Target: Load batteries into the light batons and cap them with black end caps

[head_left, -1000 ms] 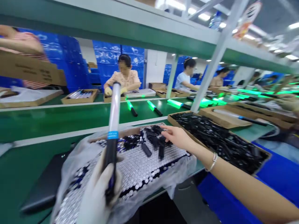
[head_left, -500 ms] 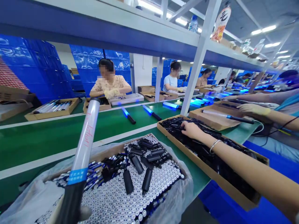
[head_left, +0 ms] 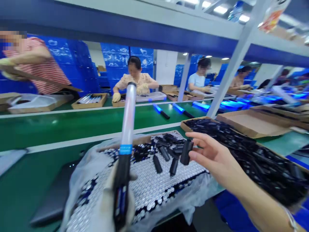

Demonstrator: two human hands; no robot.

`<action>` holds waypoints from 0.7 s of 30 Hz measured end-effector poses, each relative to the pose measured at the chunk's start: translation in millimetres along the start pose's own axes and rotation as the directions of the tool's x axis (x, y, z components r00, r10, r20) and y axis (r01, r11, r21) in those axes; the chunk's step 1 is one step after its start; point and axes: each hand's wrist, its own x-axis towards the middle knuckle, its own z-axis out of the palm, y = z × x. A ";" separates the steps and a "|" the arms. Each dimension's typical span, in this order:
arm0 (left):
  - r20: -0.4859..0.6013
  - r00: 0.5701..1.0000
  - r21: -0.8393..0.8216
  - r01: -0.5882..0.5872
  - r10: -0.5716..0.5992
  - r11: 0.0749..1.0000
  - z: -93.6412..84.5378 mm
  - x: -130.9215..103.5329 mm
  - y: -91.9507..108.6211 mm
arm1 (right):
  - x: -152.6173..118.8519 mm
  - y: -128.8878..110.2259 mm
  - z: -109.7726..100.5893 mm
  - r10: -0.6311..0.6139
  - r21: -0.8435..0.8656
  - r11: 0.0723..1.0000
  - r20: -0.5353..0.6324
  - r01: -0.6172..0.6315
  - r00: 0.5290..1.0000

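Right hand (head_left: 216,159) has left the parts box (head_left: 185,127).
Its fingers pinch a black cover (head_left: 185,155); the gloved left hand (head_left: 106,203) grips the light stick (head_left: 128,122), so both are full.

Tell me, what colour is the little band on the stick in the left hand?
The band is bright blue; it shows best in the head view.

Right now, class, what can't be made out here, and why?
- Head view: lettering on the light stick's blue band, too blurred and small.
- Head view: the left hand's palm, hidden behind the black handle.
- Head view: the orange-labelled bottle's top, cut off by the upper edge.
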 end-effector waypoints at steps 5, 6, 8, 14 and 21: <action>-0.002 0.999 -0.028 -0.034 0.034 0.999 -9.3 -6.5 -17.4 | -32.0 -9.7 94.1 -0.205 -0.031 0.977 0.176 0.213 0.963; 0.033 0.998 -0.041 -0.048 0.049 0.998 -11.3 -5.9 -20.5 | -34.8 -8.8 104.5 -0.250 -0.035 0.964 0.222 0.264 0.943; 0.099 0.990 -0.062 -0.095 0.101 0.994 -14.1 -4.4 -25.2 | -37.7 -6.3 117.8 -0.308 -0.024 0.944 0.291 0.329 0.906; 0.166 0.940 -0.017 -0.299 0.297 0.954 -15.8 0.6 -31.6 | -40.3 -4.9 124.7 -0.399 -0.122 0.890 0.262 0.440 0.879; 0.158 0.921 0.063 -0.370 0.357 0.927 -18.2 4.5 -37.5 | -42.5 -4.8 126.0 -0.451 -0.150 0.861 0.222 0.487 0.865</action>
